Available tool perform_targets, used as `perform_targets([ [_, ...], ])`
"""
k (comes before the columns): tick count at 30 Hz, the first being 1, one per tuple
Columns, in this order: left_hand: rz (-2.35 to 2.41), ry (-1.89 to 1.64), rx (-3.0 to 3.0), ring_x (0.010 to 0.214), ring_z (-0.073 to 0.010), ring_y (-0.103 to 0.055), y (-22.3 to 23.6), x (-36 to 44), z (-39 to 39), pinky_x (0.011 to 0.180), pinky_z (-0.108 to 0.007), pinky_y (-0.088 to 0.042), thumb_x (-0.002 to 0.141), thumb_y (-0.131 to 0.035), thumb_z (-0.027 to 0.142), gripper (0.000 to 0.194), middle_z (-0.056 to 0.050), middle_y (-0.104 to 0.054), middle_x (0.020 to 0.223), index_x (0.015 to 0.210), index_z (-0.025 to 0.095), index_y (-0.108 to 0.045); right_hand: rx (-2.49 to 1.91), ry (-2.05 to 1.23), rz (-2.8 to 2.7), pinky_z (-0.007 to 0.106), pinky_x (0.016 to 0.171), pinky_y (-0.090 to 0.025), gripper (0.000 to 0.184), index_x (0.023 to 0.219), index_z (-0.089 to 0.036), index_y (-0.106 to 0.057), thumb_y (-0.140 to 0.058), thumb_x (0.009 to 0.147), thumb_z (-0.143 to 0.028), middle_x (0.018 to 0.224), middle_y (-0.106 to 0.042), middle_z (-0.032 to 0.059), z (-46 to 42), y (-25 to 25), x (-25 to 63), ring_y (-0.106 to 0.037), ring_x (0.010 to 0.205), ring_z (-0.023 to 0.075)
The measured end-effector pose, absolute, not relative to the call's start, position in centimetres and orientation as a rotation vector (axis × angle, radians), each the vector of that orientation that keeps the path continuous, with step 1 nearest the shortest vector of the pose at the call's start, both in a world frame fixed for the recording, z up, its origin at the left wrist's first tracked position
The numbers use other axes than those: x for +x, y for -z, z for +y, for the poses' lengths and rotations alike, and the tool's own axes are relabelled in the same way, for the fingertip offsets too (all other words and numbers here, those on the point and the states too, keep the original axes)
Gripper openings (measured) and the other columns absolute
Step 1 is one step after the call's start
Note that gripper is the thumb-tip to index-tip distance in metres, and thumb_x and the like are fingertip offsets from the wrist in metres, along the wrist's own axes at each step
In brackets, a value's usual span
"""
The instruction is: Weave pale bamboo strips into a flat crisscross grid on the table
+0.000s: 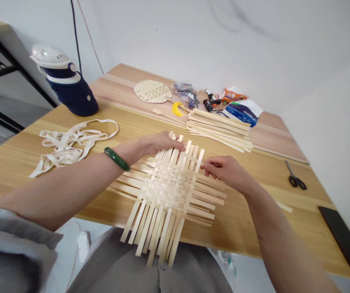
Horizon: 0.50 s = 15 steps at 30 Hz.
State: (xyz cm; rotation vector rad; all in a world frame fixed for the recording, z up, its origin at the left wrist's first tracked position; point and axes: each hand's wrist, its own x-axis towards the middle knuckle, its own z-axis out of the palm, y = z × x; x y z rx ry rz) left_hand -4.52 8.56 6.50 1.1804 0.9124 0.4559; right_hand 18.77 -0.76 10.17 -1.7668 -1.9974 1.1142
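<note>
A flat weave of pale bamboo strips (168,191) lies on the wooden table (248,211), its loose ends sticking out on all sides. My left hand (159,144), with a green bangle (117,158) on its wrist, rests on the far edge of the weave and holds several strip ends. My right hand (223,173) comes in from the right, its fingertips pinching a single strip (199,159) at the weave's right corner. Behind the weave lies a neat stack of loose bamboo strips (219,129).
A tangle of white ribbon (71,144) lies left of the weave. Behind stand a navy and white cap (68,83), a round woven fan (152,91), and several packets and small tools. Black scissors (296,181) and a dark flat slab (344,238) lie at the right.
</note>
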Motion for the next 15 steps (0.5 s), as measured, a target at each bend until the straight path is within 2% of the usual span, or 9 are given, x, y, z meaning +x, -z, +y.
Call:
perform_targets([
  [4,0.971,-0.437,1.177,0.064,-0.0159,-0.064,-6.5,-4.5,8.4,0.061,-0.028,-0.051,0.060,-0.086,0.030,0.028,-0.004,-0.070,0.074,0.073,0.014,-0.068,-1.798,-1.094,-1.981,0.029,0.054,-0.036,0.033,0.065,-0.021,-0.065,-0.052,0.084,-0.045,0.067,-0.065,0.0027,-1.0,-10.1,18.6,-0.049,0.058,0.0142],
  [15,0.857,-0.448,1.026,0.059,-0.0137,-0.062,-7.1,-4.2,7.8,0.057,-0.025,-0.051,0.057,-0.084,0.017,0.023,-0.001,-0.068,0.067,0.072,0.014,-0.067,-1.931,-0.901,-1.916,0.028,0.054,-0.032,0.032,0.050,-0.021,-0.054,-0.053,0.078,-0.036,0.051,-0.051,-0.0014,-1.9,-10.5,17.3,-0.043,0.052,0.0124],
])
